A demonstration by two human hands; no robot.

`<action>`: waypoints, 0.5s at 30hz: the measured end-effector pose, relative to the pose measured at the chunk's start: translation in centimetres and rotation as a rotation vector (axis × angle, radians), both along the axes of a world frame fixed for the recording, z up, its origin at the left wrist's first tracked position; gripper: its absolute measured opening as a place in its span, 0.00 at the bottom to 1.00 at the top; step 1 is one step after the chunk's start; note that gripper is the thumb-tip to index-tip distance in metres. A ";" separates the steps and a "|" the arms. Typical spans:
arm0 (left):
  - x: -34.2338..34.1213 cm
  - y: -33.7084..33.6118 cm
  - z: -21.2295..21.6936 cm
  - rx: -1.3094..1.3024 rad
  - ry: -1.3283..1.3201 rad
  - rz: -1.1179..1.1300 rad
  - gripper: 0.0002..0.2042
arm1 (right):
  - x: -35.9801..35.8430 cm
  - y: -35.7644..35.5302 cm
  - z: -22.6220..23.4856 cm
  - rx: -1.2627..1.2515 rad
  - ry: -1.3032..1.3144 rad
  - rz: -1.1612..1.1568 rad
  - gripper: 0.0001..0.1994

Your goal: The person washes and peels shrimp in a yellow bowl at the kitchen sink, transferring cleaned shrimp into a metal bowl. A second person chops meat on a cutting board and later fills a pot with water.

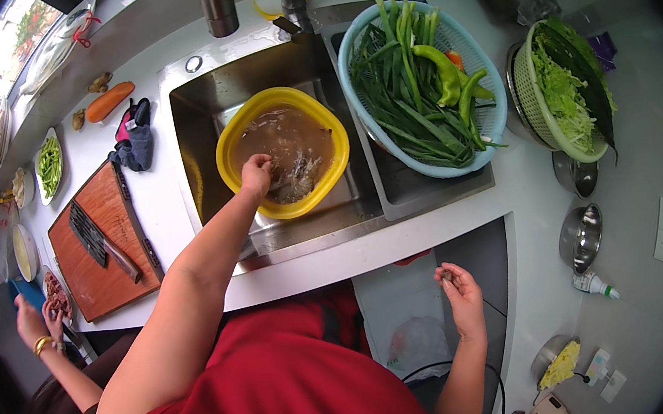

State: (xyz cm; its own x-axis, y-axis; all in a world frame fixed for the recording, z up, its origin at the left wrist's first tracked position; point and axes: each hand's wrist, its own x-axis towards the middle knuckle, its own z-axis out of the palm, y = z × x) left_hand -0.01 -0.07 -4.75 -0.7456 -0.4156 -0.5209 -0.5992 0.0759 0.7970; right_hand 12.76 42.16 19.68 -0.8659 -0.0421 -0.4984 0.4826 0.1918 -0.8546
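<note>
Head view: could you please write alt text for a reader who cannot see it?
A person's left hand dips into murky water in a yellow basin in a steel sink, while the right hand pinches a small dark scrap. A blue colander of greens and green peppers sits alongside.

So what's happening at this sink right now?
A person in red stands at a kitchen sink. Their left hand reaches into a yellow bowl of murky brown water with some food in it. Their right hand is off the counter's edge, pinching a small dark bit. A blue basket of greens and peppers sits beside the bowl. Another person's hands work at far left.
</note>
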 end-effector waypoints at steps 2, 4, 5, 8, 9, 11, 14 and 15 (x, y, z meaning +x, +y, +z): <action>-0.4 0.1 -0.7 -0.075 0.025 0.010 0.11 | 0.9 1.6 -2.7 0.473 0.150 0.142 0.16; -1.1 1.9 1.3 -0.079 -0.024 -0.008 0.16 | 1.2 2.1 -3.0 0.516 0.163 0.109 0.17; -1.2 1.9 1.3 -0.111 -0.033 -0.037 0.19 | 0.9 1.8 -2.8 0.536 0.173 0.100 0.18; -0.4 2.4 0.7 -0.333 0.022 -0.220 0.28 | -1.0 -0.7 -1.4 0.283 0.175 -0.006 0.16; 0.0 3.8 1.7 -0.412 -0.065 -0.295 0.26 | -2.0 -1.9 -0.5 0.224 0.171 -0.008 0.15; 0.9 5.0 0.7 -0.545 0.041 -0.505 0.21 | -4.0 -5.2 0.4 0.083 0.277 0.041 0.14; 0.4 3.1 0.2 -0.391 -0.004 -0.681 0.15 | -8.4 -11.6 0.1 -0.008 0.379 0.341 0.14; 0.3 2.7 0.5 -0.377 -0.016 -0.565 0.14 | -9.9 -14.0 -0.2 -0.027 0.385 0.453 0.15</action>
